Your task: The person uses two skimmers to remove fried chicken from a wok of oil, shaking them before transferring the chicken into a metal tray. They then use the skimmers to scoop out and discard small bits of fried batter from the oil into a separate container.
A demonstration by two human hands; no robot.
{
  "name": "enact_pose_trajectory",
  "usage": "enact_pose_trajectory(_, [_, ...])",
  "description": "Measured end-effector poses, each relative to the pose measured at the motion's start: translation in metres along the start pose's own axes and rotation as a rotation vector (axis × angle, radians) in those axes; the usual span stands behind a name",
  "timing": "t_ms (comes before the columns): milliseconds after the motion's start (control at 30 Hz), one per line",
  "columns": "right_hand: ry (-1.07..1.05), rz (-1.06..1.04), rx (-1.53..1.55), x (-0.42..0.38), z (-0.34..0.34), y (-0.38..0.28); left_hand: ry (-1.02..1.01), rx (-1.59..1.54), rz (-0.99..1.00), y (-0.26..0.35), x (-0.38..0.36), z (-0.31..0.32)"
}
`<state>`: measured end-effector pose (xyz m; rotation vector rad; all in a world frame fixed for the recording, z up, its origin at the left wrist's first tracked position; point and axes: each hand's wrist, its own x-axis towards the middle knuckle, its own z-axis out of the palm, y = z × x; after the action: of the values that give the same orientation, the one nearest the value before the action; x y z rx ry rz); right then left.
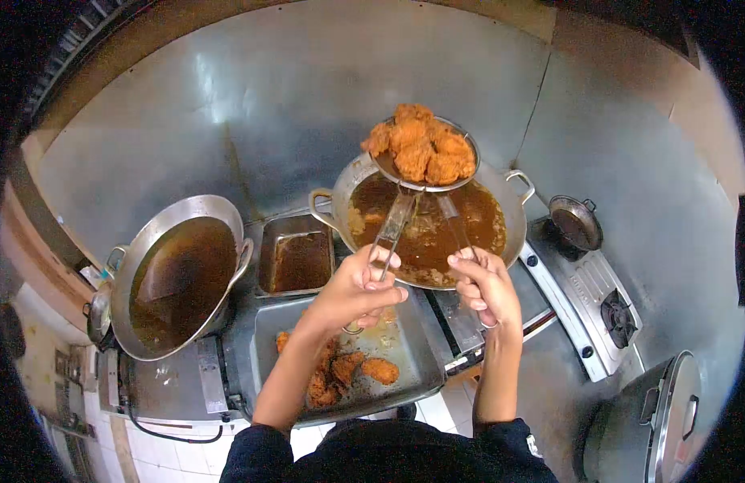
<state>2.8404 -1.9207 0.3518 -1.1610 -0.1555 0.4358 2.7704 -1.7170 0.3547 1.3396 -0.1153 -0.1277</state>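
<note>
A round wire strainer (434, 187) piled with fried chicken (420, 145) is up over the far part of a large wok (513, 233) of brown oil. My left hand (363, 290) is closed around the flat metal handle (398, 217) that runs up to the strainer. In my right hand (485, 286) is a second, thinner metal handle (455, 221), which also reaches the strainer's near rim; its far end is hidden there. Below my left forearm, more fried chicken pieces (348, 368) lie in a grey tray (420, 354).
Left stands another wok (165, 211) of dark oil. A rectangular metal pan (268, 258) with brown liquid sits between the woks. To the right are a gas stove (586, 298), a small dark pan (577, 221) and a large lidded pot (630, 427). A metal wall (308, 97) rises behind.
</note>
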Motion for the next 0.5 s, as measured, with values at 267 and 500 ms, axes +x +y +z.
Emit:
enact_pose_trajectory(267, [0.001,0.029,-0.005,-0.006,-0.005,0.012,-0.017,-0.003,-0.049,-0.009,-0.007,-0.001])
enact_pose_trajectory(500, [-0.004,0.094,0.005,-0.014,-0.014,0.030,-0.037,-0.069,-0.136,-0.033,-0.010,-0.001])
